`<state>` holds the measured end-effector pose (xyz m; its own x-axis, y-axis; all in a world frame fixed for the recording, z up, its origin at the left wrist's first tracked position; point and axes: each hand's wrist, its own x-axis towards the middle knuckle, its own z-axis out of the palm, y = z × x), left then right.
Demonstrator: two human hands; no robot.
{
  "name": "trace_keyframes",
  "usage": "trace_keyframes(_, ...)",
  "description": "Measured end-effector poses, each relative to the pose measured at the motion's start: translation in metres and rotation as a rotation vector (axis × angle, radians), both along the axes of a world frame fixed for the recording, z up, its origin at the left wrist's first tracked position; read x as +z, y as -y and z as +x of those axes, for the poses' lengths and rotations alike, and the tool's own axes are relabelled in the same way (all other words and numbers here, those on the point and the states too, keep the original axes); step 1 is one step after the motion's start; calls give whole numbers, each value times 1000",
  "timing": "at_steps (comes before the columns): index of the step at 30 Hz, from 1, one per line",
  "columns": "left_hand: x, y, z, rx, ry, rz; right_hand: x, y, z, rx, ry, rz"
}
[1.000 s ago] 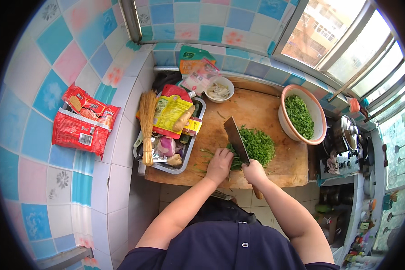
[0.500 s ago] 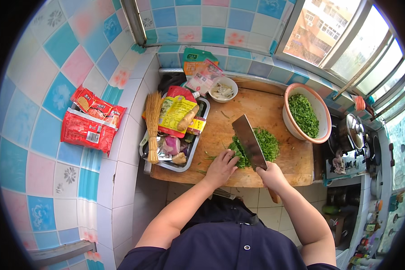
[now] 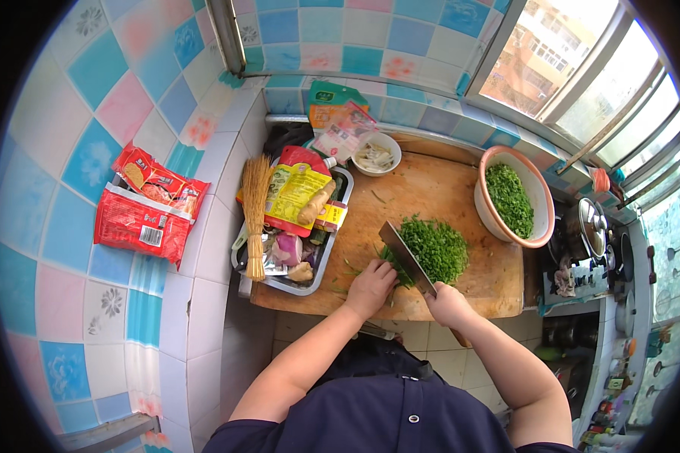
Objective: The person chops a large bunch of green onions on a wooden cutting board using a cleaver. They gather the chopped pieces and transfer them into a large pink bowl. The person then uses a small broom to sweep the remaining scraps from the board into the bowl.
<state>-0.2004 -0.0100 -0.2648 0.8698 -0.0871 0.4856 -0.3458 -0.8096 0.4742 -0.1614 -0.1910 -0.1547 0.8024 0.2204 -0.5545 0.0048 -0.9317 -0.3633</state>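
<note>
Cleaver (image 3: pixel 408 258) — handle gripped in R hand (image 3: pixel 446 303), fingers wrapped; blade stood btwn chopped greens (image 3: pixel 440 248) and L hand (image 3: pixel 372 289), whose bunched fingers held uncut greens (image 3: pixel 389 257), prob. to steady them, on wooden chopping board (image 3: pixel 499 273).

Through one wide head-worn fisheye, we look steeply down, fairly near, at the hands (image 3: pixel 374 288) and the wooden board (image 3: pixel 431 178), with the tiled wall (image 3: pixel 127 109) and window (image 3: pixel 535 59) bending toward the dark rim.
</note>
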Motion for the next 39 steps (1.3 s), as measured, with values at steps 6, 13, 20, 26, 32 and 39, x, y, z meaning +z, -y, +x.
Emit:
trace_keyframes(6,2,5,-2,13,-38,-45,-36,-22,21,62,54,18)
trace_keyframes(13,7,-2,-2,10,-39,-27,1,-26,26,-100,-223,75)
trace_keyframes(20,1,-4,-4,-35,-5,-14,-36,12,9,-161,-62,194)
trace_keyframes(26,24,-7,-17,-77,-94,-143,-7,20,3,-232,-161,294)
trace_keyframes(32,4,5,-15,-19,-61,88,22,17,-8,-190,-95,249)
trace_keyframes(39,-2,-2,-5,15,-32,-16,2,11,-11,-73,-17,146)
